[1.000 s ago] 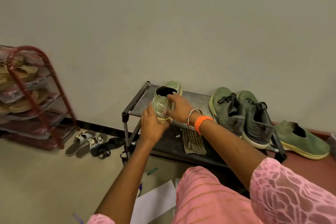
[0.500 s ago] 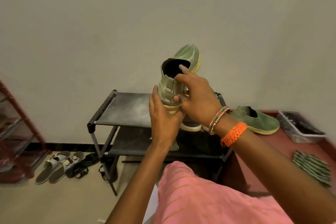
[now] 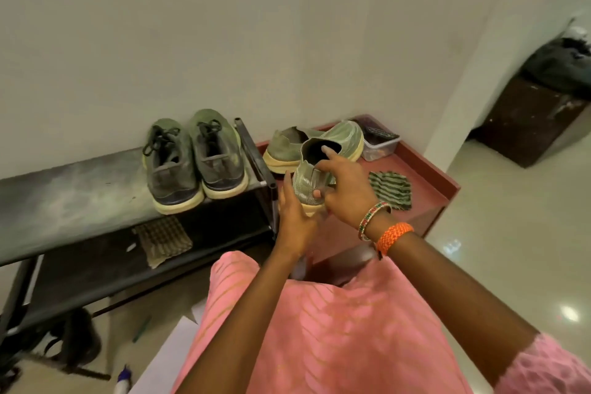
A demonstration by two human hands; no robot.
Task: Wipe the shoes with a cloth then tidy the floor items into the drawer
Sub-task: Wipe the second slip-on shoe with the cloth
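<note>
laced pair [image 3: 195,163] on rack [image 3: 64,198], cloth [image 3: 390,189] perhaps right

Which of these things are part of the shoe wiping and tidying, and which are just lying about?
Job:
green slip-on shoe, held by left hand and right hand
its mate
laced pair
striped cloth
floor pen

Lying about:
plastic box
dark bin

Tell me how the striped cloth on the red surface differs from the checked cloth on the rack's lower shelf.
The striped cloth has dark green and pale stripes; the checked cloth is brownish with fine checks. The striped cloth lies on the red surface, the checked one on the black rack. Both lie flat, untouched.
</note>
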